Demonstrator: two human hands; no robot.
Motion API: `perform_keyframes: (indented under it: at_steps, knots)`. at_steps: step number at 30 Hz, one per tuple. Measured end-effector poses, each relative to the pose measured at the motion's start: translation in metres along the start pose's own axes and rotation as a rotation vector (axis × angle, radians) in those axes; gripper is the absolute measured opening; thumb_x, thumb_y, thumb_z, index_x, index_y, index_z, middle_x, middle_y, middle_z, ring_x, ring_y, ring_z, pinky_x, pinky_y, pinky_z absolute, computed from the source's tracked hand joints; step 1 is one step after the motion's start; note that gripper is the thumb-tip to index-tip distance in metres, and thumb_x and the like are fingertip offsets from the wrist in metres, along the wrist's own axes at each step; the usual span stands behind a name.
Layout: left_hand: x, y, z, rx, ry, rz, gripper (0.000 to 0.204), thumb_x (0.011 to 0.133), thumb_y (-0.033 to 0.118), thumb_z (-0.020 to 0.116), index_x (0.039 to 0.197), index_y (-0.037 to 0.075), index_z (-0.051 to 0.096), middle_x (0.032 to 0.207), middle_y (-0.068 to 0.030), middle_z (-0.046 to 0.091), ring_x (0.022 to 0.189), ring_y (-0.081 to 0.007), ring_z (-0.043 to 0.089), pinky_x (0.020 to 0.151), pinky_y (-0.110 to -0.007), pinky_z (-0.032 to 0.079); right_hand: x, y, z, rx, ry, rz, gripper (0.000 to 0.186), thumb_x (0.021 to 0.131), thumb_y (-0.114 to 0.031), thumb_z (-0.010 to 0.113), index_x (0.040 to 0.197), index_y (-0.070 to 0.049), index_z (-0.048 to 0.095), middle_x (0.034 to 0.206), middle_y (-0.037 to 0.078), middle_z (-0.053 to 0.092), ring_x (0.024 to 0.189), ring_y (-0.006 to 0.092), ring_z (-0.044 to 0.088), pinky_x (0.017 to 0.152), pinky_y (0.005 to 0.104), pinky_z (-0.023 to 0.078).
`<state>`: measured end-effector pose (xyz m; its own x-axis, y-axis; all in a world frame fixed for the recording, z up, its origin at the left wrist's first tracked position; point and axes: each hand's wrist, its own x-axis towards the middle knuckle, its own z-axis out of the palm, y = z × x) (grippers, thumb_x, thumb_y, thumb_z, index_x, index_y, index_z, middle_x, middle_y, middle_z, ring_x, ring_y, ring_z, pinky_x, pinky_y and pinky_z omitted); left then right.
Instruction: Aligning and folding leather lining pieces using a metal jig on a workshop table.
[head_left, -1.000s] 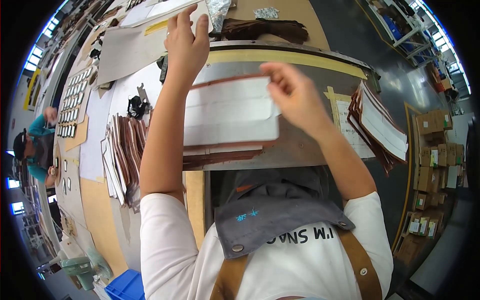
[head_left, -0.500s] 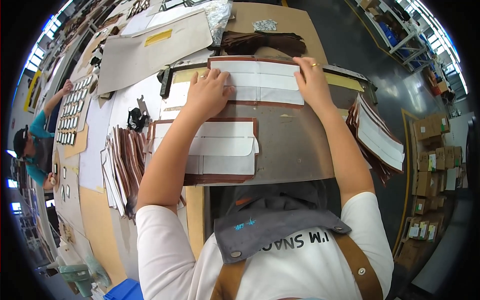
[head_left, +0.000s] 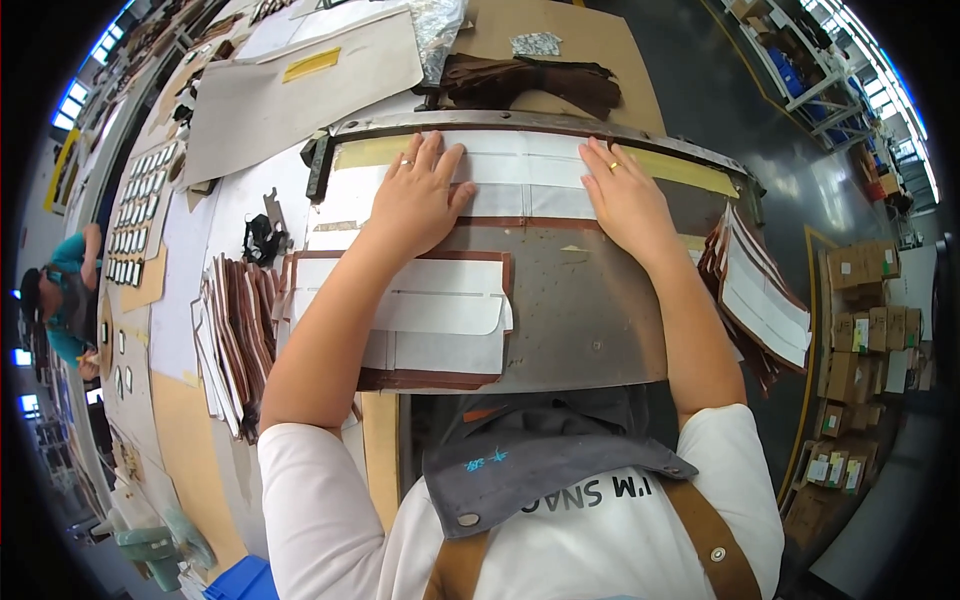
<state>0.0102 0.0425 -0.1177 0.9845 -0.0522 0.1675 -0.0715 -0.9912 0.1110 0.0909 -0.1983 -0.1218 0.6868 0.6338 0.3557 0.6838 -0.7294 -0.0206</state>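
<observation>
A white panel with brown edging (head_left: 520, 172) lies flat on the worn metal plate (head_left: 590, 310), its far edge along a metal bar (head_left: 490, 120). My left hand (head_left: 420, 195) rests palm down on its left part, fingers spread. On its right end lies my right hand (head_left: 625, 198), fingers stretched out and flat. Both hands cover parts of the panel's ends. Nearer to me, a second white panel with brown edging (head_left: 445, 310) lies partly under my left forearm.
Upright brown-and-white panels (head_left: 235, 340) stand at the left; more panels (head_left: 765, 285) hang over the plate's right side. Beyond the bar lies a dark brown bundle (head_left: 530, 85). A black clamp-like item (head_left: 265, 235) sits left. A co-worker (head_left: 65, 300) is at the far left.
The panel's far edge has come down from over the bar to lie along it. My right fingers have gone from gripping its corner to lying flat. The co-worker's arm has drawn back.
</observation>
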Motion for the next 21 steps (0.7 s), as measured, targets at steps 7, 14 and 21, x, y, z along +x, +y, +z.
perform_keyframes:
  at_steps: [7, 14, 21]
  knots:
    - [-0.003, -0.001, 0.005, 0.104, 0.115, 0.024, 0.044, 0.088, 0.038, 0.039, 0.121, 0.009, 0.039, 0.128, -0.0164, 0.036, 0.121, -0.0336, 0.031, 0.099, -0.039, 0.027, 0.004, -0.007, -0.007, 0.088, 0.086, 0.007, 0.029, 0.084, -0.018, 0.049, 0.11, -0.006, 0.052, 0.116, 0.009, 0.05, 0.104, 0.0278, 0.048, 0.09, 0.0378, 0.038]
    - [-0.004, 0.01, -0.003, -0.014, 0.149, 0.036, 0.034, 0.082, 0.027, 0.051, 0.107, 0.005, 0.046, 0.101, -0.0156, 0.048, 0.099, -0.0312, 0.046, 0.083, -0.037, 0.039, -0.003, -0.013, -0.015, 0.023, -0.05, 0.029, 0.028, 0.082, -0.012, 0.049, 0.109, -0.005, 0.053, 0.112, 0.01, 0.052, 0.102, 0.0254, 0.05, 0.087, 0.0349, 0.04]
    - [-0.005, 0.009, 0.004, 0.033, 0.218, 0.072, 0.031, 0.081, 0.023, 0.053, 0.107, 0.005, 0.046, 0.099, -0.0158, 0.049, 0.093, -0.0319, 0.049, 0.076, -0.037, 0.043, -0.006, -0.01, -0.019, 0.116, -0.013, 0.005, 0.027, 0.082, -0.01, 0.047, 0.108, -0.005, 0.054, 0.109, 0.011, 0.055, 0.101, 0.0258, 0.051, 0.083, 0.0341, 0.042]
